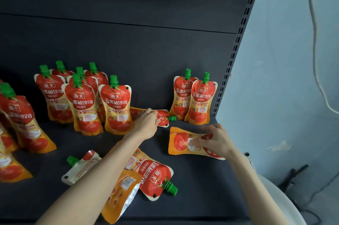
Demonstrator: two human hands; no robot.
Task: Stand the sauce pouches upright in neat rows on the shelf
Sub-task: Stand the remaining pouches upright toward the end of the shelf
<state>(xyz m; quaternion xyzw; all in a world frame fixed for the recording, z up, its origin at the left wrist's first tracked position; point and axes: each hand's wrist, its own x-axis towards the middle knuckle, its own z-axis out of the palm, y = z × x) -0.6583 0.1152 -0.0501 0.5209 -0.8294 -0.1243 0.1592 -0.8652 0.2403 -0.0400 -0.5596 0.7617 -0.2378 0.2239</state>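
Head camera, looking down at a dark shelf [198, 184]. Nearest the front edge, three tomato sauce pouches lie flat in a loose heap under the left forearm: an orange-backed pouch [119, 195], a face-up pouch [156, 179] with its green cap pointing right, and a silver-backed pouch [80, 167] with its cap pointing left. Further in, the right hand [217, 141] has its fingers curled over the top end of a flat pouch [183, 142] that lies on its side, base to the left. Just beyond, the left hand [146, 124] grips a sideways pouch [163, 117] around its middle, cap to the right. At the left edge, leaning pouches [20, 118] stand tilted. Behind the hands, a cluster of upright pouches [117, 105] stands in rough rows, and a pair of upright pouches [199, 100] stands well apart at the right, near the slotted upright [238, 41]. Past that are a pale wall [284, 59] and a hanging cable [314, 41].
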